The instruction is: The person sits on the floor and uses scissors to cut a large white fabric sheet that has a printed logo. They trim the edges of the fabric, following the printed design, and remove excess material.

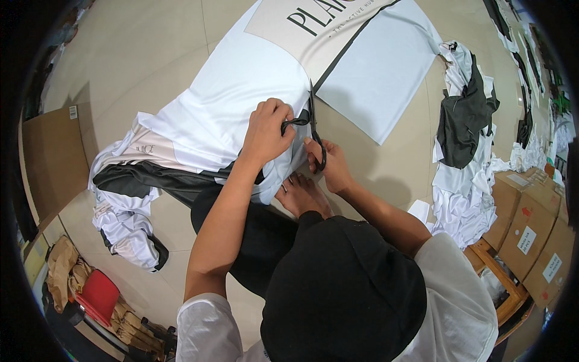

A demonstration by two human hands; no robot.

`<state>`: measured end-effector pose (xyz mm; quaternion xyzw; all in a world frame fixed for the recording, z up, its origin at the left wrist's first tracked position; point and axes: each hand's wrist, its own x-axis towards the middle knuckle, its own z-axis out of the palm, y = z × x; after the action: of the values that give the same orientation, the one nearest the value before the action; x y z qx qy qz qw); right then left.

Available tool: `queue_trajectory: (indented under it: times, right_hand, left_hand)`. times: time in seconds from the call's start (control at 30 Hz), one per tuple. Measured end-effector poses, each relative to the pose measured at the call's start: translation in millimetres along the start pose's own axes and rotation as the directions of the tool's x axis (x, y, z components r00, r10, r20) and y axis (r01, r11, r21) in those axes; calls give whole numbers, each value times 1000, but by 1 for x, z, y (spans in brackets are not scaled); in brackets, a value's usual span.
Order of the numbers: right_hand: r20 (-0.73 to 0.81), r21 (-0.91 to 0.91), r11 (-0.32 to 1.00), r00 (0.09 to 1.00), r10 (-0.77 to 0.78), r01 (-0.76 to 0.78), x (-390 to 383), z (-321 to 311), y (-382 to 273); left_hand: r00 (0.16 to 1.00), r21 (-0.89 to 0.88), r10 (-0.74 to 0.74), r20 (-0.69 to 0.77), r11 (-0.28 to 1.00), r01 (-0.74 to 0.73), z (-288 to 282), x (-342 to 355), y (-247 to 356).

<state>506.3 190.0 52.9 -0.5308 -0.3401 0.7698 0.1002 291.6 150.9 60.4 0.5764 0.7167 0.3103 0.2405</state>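
A large white fabric piece (235, 78) with beige printed panels and dark bands is spread over the floor and gathered toward my legs. My left hand (269, 133) is closed on its edge, where a dark strip (295, 121) curls out by the fingers. In my right hand (333, 164) is a pair of scissors (320, 158) with dark handles, its blades pointing away from me along the fabric's edge. How far the blades are apart is hard to make out. My bare foot (303, 194) is just below the hands, beside the cloth.
At the right lies a long heap of white and dark fabric (464, 199), with cardboard boxes (523, 226) and a wooden frame (509, 298) nearby. More bunched cloth (129, 232) lies at the left. Beyond it stand a cardboard panel (54, 160) and a red chair (98, 297).
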Motion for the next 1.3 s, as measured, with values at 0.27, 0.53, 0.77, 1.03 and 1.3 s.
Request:
queue_trajectory:
  times: [0.27,0.53,0.77,1.03,1.3]
  right_hand:
    - [-41,13,1000,999,-1,1,3,12,-4]
    - [-58,22,1000,998,-2,3,5,14,-4]
    - [-62,23,999,998,-27,28,7,14,-4]
    - [-60,40,999,998,-17,20,8,15,-5]
    - [-76,21,1000,997,-8,10,9,14,-5]
  left_hand:
    - [1000,-6,5,-5,1000,-5,-1,0,-2]
    - [999,0,29,-33,1000,-29,-1,0,-1]
    - [999,10,28,-31,1000,-28,0,0,-1]
    - [999,8,18,-27,1000,-18,1,0,-2]
    - [1000,-2,-6,4,1000,6,-1,0,-1]
